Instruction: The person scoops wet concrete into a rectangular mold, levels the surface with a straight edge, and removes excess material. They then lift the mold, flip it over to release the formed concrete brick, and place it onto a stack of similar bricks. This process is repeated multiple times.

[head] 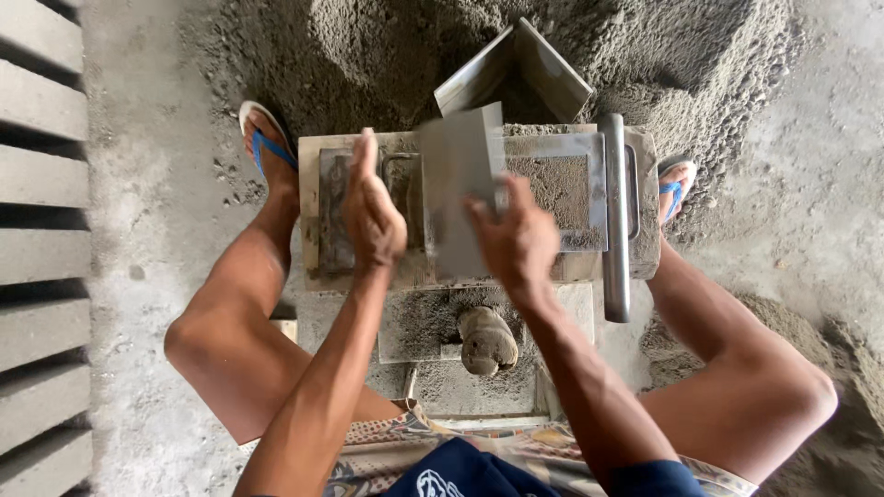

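My right hand (pixel 520 241) pinches the lower right edge of a flat grey metal plate (pixel 458 189), thumb on top and the other fingers tucked behind, the plate tilted over the steel brick mould (pixel 589 189). My left hand (pixel 371 210) stands edge-on just left of the plate, fingers straight and pressed together, over the mould's left half

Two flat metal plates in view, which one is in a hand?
The nearer grey plate, gripped at its edge by the right hand over the mould. The other, an angled plate, sits untouched in the sand pile behind.
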